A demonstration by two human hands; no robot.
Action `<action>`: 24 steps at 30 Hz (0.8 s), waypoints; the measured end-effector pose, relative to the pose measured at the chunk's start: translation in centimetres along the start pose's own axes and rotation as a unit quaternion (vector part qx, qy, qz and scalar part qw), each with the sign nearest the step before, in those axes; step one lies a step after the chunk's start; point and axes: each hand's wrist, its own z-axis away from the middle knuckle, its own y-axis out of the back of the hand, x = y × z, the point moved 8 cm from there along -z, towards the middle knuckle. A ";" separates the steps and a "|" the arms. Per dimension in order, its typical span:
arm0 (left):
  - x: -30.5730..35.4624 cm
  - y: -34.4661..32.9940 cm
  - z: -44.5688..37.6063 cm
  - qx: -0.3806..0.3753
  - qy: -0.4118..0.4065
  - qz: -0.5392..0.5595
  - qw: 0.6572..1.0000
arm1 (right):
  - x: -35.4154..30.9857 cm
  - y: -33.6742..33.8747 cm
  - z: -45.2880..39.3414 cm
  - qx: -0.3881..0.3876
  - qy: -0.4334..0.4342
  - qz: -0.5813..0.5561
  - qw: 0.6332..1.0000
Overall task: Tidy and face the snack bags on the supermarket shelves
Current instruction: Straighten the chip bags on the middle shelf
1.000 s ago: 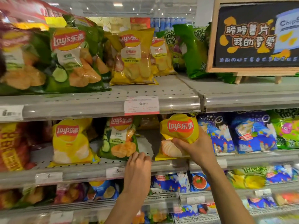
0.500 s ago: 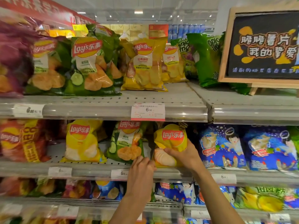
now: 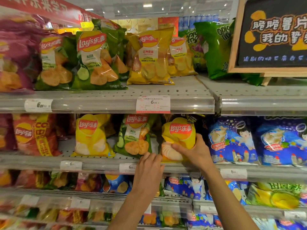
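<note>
A: Where's the bag?

B: My right hand (image 3: 193, 152) grips the yellow Lay's bag (image 3: 178, 140) on the middle shelf (image 3: 99, 162); my left hand (image 3: 150, 170), fingers curled, touches the shelf lip.

A: Risk?

B: Squeezing could crush chips.

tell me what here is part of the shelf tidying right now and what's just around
In the job:
right hand gripping the yellow Lay's bag
left hand at the shelf edge beside the green Lay's bag

Just around:
chalkboard sign
6.50 price tag
blue angel snack bags
purple bag
</note>
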 end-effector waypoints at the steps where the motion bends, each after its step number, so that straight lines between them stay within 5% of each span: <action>1: 0.0 0.2 0.2 0.006 -0.003 0.013 1.000 | -0.4 0.2 0.5 0.008 0.012 0.001 1.000; 12: -6.2 5.9 1.3 0.096 0.004 0.222 0.970 | -5.9 -0.6 7.8 0.320 0.155 0.074 0.932; 16: -13.3 9.3 1.9 0.157 0.054 0.270 0.948 | -8.1 -5.4 8.5 0.294 0.175 0.037 0.939; 24: -25.1 10.9 3.4 0.188 0.161 0.315 0.916 | -8.4 -13.2 7.1 0.192 0.081 0.023 0.978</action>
